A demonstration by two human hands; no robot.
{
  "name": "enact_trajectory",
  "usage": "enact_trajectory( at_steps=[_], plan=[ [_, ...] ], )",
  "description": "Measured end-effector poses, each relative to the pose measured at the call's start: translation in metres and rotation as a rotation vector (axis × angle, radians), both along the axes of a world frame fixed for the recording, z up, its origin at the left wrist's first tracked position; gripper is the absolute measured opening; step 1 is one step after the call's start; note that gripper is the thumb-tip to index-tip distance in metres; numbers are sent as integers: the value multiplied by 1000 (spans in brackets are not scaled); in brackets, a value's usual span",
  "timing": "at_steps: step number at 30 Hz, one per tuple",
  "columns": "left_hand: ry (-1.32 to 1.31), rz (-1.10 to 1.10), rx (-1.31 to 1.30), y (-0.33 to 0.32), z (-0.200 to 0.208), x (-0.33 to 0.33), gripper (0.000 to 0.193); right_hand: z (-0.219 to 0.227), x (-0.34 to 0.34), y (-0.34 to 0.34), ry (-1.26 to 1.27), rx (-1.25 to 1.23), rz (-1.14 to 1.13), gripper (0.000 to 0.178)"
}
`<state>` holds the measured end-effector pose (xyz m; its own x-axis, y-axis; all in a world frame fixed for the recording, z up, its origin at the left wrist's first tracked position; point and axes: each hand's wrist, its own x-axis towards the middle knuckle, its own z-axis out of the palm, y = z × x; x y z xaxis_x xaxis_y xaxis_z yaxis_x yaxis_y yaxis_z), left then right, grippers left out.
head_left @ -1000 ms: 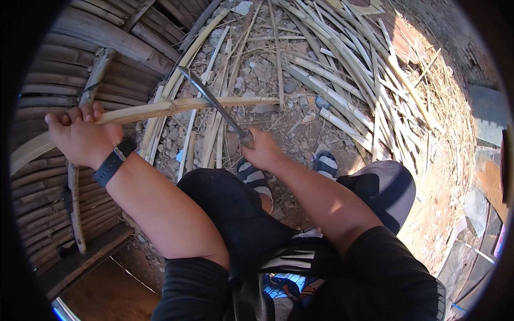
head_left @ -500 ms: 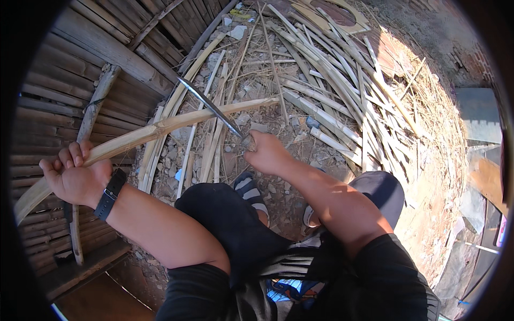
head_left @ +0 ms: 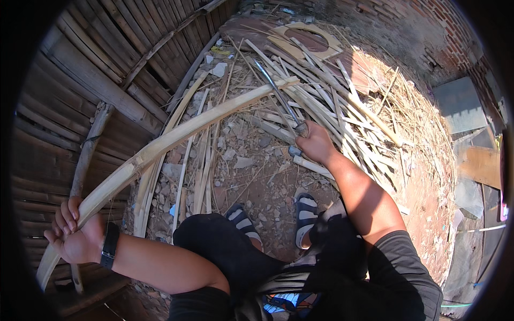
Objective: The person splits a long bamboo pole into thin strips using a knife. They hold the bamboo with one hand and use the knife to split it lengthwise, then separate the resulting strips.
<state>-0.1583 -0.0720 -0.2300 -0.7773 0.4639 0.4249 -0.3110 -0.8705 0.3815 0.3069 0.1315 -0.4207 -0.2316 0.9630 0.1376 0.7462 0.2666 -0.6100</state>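
A long pale bamboo strip (head_left: 176, 140) runs from the lower left up to the far middle. My left hand (head_left: 78, 235), with a black watch on its wrist, is closed around the strip's lower part. My right hand (head_left: 317, 141) grips the short handle of a machete (head_left: 277, 92). The machete's long dark blade points away and to the left. It crosses the strip close to its far end; whether blade and strip touch, I cannot tell for certain.
A wall of bamboo slats (head_left: 75, 101) with a slanting pole (head_left: 91, 147) stands at the left. Several split bamboo pieces (head_left: 353, 115) are heaped at the far right. More strips (head_left: 155, 182) lie on the stony ground near the wall. A brick wall (head_left: 455, 35) stands at the back right.
My right hand has moved the machete away and to the right, from the strip's middle toward its far end. My left hand has come nearer and lower, still holding the strip.
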Motion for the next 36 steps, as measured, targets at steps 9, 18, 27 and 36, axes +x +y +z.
enact_trajectory(
  at_steps=[9,18,27,36],
  plan=[
    [60,-120,65,2,0,2,37,-2,0,14,46,-32,178,35],
    [16,-22,-24,23,-5,14,34,-16,1,15,91,-186,-190,44],
    [54,-69,-38,18,-1,21,35,17,-27,1,-193,13,222,37],
    [14,-34,-28,35,-8,25,34,-18,19,22,-49,-202,-290,38]
  ],
)
